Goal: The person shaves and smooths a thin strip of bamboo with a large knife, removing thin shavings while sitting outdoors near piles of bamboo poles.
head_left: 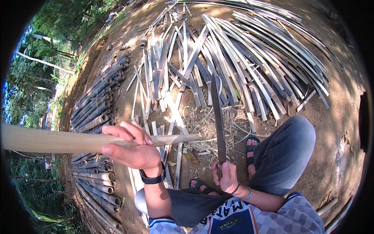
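A long pale bamboo strip (58, 141) runs in from the left edge and ends near the middle of the view. My left hand (134, 150) is wrapped round it, thumb below and fingers over the top; a dark band circles that wrist. In my right hand (226, 177) is a machete (218, 117), closed round its handle. The long dark blade points away from me, nearly upright in the view, just right of the strip's end and apart from it. Thin curled bamboo shavings (237, 123) lie on the ground beyond and around the blade.
Many split bamboo strips (265, 74) lie fanned out on the earth ahead and to the right. Stacked dark bamboo poles (95, 107) fill the left side, with green plants (50, 58) behind. My bent knee (296, 136) and sandalled foot (251, 148) are close on the right.
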`<action>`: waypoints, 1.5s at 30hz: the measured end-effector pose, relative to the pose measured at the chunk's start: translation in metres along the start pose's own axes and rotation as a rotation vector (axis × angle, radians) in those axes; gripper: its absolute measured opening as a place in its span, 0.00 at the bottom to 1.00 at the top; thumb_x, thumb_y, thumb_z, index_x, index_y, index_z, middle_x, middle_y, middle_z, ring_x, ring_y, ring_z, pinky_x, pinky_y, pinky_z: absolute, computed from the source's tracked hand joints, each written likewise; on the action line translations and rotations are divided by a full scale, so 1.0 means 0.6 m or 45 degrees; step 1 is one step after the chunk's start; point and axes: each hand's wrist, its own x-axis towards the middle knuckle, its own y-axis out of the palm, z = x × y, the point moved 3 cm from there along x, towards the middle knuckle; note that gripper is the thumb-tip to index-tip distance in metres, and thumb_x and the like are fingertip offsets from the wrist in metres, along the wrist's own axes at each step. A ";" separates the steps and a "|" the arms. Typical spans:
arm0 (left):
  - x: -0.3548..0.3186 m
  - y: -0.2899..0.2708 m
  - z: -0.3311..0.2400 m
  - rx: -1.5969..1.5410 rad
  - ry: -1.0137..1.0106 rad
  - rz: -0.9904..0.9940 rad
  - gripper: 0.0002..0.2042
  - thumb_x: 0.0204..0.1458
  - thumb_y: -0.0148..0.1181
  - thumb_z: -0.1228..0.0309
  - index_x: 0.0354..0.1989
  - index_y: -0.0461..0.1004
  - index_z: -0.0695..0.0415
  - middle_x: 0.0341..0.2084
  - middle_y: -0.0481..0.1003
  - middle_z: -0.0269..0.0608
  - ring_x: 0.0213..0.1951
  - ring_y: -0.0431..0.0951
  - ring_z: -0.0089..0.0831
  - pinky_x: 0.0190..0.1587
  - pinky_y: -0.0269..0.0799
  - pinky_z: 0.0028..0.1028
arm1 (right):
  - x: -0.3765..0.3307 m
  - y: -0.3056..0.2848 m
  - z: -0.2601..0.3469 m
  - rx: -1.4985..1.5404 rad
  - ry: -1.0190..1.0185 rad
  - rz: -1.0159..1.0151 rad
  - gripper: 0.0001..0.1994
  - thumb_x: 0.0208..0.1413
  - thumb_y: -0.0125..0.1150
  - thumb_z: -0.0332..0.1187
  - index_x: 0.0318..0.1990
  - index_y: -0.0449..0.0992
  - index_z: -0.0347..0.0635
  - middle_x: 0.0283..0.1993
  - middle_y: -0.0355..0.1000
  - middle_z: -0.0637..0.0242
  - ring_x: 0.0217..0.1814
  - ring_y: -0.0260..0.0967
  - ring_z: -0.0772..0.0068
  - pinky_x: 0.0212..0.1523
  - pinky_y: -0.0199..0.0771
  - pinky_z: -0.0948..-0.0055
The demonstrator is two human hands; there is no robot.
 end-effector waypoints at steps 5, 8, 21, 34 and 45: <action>0.009 -0.006 0.001 0.016 0.059 0.023 0.27 0.59 0.30 0.39 0.22 0.51 0.52 0.07 0.50 0.30 0.09 0.47 0.18 0.10 0.45 0.17 | -0.015 -0.021 -0.101 -0.135 0.696 0.097 0.25 0.65 0.39 0.49 0.31 0.69 0.32 0.09 0.57 0.72 0.09 0.54 0.81 0.12 0.53 0.77; 0.011 -0.010 0.004 0.008 0.064 0.020 0.26 0.61 0.28 0.41 0.23 0.51 0.51 0.07 0.50 0.30 0.09 0.46 0.19 0.11 0.45 0.17 | 0.008 -0.001 -0.011 -0.068 0.465 0.110 0.24 0.66 0.38 0.48 0.33 0.69 0.32 0.10 0.57 0.72 0.08 0.53 0.82 0.11 0.52 0.77; 0.013 -0.016 0.009 -0.023 0.061 0.007 0.28 0.59 0.32 0.39 0.23 0.53 0.54 0.07 0.51 0.30 0.09 0.49 0.18 0.11 0.45 0.17 | 0.013 -0.009 -0.029 -0.047 0.512 0.096 0.26 0.67 0.33 0.50 0.33 0.66 0.33 0.11 0.56 0.71 0.07 0.51 0.81 0.09 0.52 0.78; 0.017 -0.016 0.011 -0.012 0.054 -0.036 0.26 0.61 0.28 0.41 0.23 0.52 0.52 0.07 0.50 0.30 0.08 0.47 0.18 0.10 0.45 0.17 | -0.001 -0.018 -0.062 -0.074 0.528 0.044 0.26 0.66 0.36 0.51 0.32 0.67 0.33 0.11 0.57 0.71 0.07 0.53 0.80 0.09 0.52 0.77; 0.026 -0.009 0.030 -0.078 0.038 0.015 0.27 0.59 0.37 0.40 0.24 0.55 0.53 0.11 0.54 0.29 0.11 0.53 0.16 0.12 0.46 0.16 | -0.014 -0.021 -0.113 -0.288 0.679 0.082 0.26 0.66 0.35 0.53 0.33 0.66 0.36 0.12 0.58 0.70 0.06 0.53 0.78 0.08 0.52 0.76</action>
